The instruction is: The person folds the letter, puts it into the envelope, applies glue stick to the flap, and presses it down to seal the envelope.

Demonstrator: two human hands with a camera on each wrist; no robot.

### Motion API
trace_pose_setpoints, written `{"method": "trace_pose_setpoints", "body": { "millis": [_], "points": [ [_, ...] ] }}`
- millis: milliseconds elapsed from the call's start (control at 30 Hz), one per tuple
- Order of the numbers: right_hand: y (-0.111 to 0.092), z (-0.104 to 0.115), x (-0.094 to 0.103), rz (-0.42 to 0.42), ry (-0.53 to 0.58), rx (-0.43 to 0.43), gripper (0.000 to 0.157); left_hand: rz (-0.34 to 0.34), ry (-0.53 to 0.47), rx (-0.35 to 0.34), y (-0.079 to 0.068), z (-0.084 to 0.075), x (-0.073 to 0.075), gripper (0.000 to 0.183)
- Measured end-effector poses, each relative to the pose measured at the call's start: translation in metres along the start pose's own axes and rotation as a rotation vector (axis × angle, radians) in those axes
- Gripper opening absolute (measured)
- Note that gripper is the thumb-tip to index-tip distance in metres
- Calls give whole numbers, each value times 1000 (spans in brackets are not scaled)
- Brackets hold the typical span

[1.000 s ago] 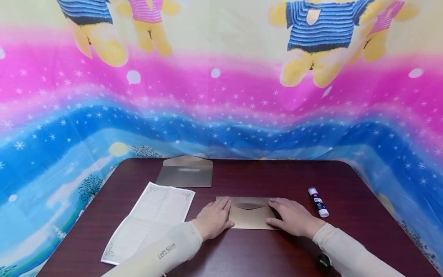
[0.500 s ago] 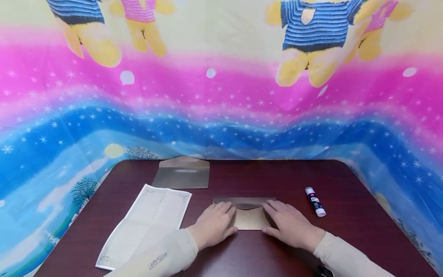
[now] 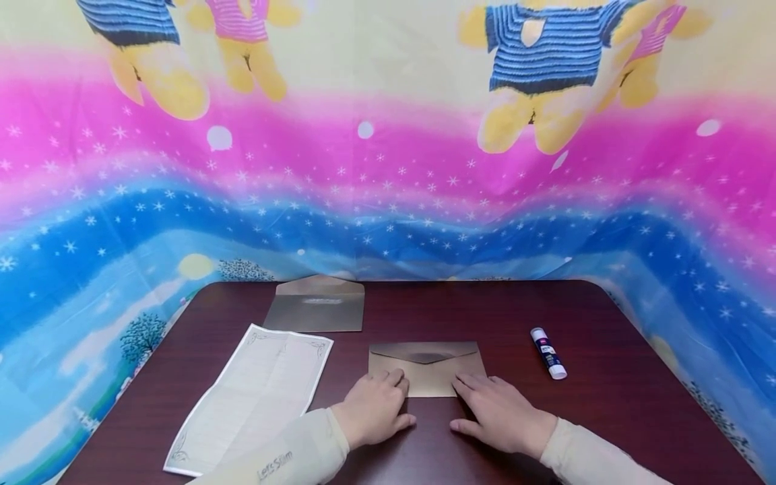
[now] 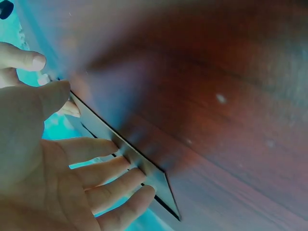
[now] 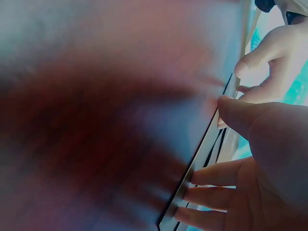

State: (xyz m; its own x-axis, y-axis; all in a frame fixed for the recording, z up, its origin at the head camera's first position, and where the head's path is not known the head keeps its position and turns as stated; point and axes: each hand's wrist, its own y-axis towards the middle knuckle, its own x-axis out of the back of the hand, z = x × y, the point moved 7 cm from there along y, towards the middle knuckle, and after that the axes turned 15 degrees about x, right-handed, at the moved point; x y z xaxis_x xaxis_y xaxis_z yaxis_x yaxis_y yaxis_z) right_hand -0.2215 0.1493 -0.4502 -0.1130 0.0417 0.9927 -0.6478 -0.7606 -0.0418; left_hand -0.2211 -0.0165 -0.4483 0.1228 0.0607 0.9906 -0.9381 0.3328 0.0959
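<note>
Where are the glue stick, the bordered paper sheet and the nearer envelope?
Glue stick (image 3: 548, 353), head view: middle of its barrel.
Bordered paper sheet (image 3: 254, 396), head view: its central area.
Nearer envelope (image 3: 428, 378), head view: body, just below the flap.

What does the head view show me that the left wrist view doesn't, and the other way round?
Only the head view shows the back envelope with its flap raised, the sheet with decorated corners, and the lettering on the left sleeve.

Only the left wrist view shows the palm side of the left hand, plus a dark shape cut off at the corner, too partial to identify.

Both show the front envelope with both hands at it, including the right hand, and the table.
</note>
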Motion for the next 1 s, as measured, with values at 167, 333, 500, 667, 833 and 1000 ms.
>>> {"method": "trace_pose_setpoints", "body": {
  "millis": [167,333,500,667,833,1000],
  "points": [
    [13,-12,0,-10,29,-54,71,31,-34,20,15,5,-2,57],
    [25,-25,2,-37,51,-96,67,47,-62,27,31,9,-4,56],
    [37,-37,2,-54,69,-120,63,72,-87,68,45,15,-7,52],
    [47,-49,6,-73,63,-134,59,109,-101,112,60,19,-9,54],
    [57,-58,8,-76,65,-146,57,152,-124,148,71,24,-12,54],
    [66,-65,10,-77,78,-151,57,167,-123,174,81,28,-15,55]
  ]
}}
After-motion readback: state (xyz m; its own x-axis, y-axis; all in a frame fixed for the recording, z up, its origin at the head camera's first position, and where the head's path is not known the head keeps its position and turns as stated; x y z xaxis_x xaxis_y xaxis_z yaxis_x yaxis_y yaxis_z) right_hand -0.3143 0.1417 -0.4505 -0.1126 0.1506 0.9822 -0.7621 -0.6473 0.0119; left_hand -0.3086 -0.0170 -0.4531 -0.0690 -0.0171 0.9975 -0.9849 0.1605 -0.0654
